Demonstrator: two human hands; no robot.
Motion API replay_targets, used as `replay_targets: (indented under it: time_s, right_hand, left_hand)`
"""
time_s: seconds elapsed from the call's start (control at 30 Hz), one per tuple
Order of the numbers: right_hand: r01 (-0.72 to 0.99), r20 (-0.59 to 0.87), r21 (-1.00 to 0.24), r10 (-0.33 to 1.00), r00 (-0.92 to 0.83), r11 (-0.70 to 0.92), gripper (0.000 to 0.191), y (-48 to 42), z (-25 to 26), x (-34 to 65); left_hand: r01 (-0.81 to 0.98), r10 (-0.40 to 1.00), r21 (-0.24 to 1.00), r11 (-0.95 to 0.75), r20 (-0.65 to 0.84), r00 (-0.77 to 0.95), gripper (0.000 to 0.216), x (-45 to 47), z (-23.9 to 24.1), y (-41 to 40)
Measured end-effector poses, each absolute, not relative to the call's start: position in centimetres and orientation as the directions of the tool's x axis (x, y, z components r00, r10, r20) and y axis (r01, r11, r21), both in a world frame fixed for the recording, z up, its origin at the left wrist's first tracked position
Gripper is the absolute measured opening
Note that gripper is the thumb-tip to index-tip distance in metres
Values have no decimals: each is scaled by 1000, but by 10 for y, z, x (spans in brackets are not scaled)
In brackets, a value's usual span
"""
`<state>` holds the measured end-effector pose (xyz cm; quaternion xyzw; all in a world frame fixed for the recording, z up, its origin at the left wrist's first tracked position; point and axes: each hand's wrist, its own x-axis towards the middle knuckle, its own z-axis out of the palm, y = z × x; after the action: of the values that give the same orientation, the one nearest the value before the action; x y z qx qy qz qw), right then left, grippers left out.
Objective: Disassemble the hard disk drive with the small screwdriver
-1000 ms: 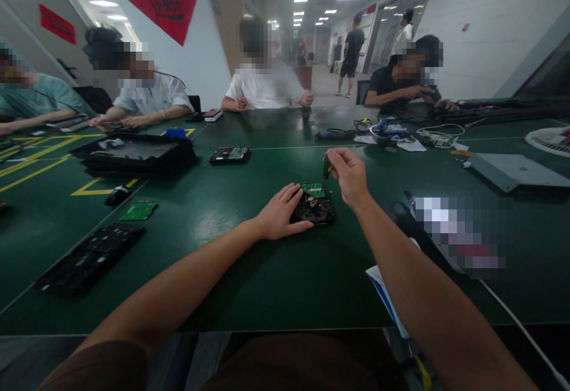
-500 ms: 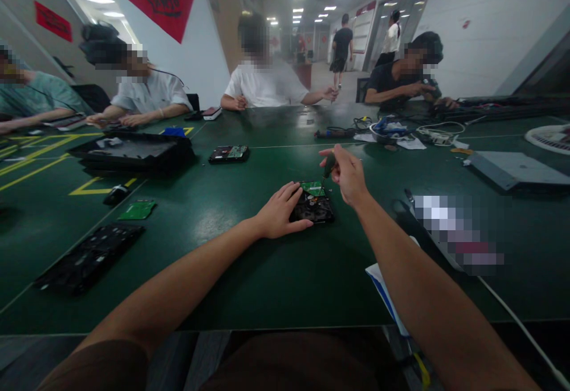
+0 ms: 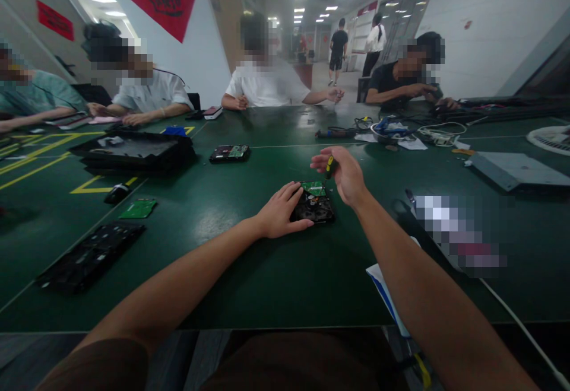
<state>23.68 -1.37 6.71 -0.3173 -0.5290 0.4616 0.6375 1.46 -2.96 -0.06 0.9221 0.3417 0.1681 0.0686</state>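
Note:
A black hard drive (image 3: 314,208) with a green circuit board (image 3: 314,188) on its far part lies flat on the table in front of me. My left hand (image 3: 282,210) holds it from the left side, fingers toward the far edge and thumb along the near edge. In my right hand (image 3: 345,174) is a screwdriver (image 3: 330,167) with a yellow and dark handle. It points down at the drive's far right corner; whether its tip touches a screw is too small to tell. The fingers of my right hand are partly extended around the handle.
Another hard drive (image 3: 230,153) lies farther back. To the left are a loose green circuit board (image 3: 138,208), a black casing (image 3: 91,254), a mouse (image 3: 117,193) and a black tray (image 3: 133,151). Cables (image 3: 387,127) and a grey metal box (image 3: 519,170) stand right. Several people sit opposite.
The fingers of my right hand have loosened and extended around the screwdriver, whose handle has turned to show its yellow side. My left hand and the hard drive have stayed put.

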Motion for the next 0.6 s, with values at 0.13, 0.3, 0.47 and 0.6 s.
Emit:
replay_targets:
  time_s: [0.13,0.3,0.47,0.6]
  right_hand:
    - [-242,385,-896,923,-6,372,37,-16,68,236]
    - [-189,437,-877,897,71,442,38,-14,64,233]
    - [-95,475,-867,869,137,489,41,-9,58,233]
    - [131,575,-818,801,165,560,41,-10,53,235]
  left_hand:
    - [601,646,237,-763,272,713,103,14,-1,-29]
    - [602,642,223,-767,281,714,104,14,-5,-27]
    - [604,640,213,-768,277,717,105,13,-5,-27]
    - [596,638,227,-770,285,715,103,13,-5,-27]
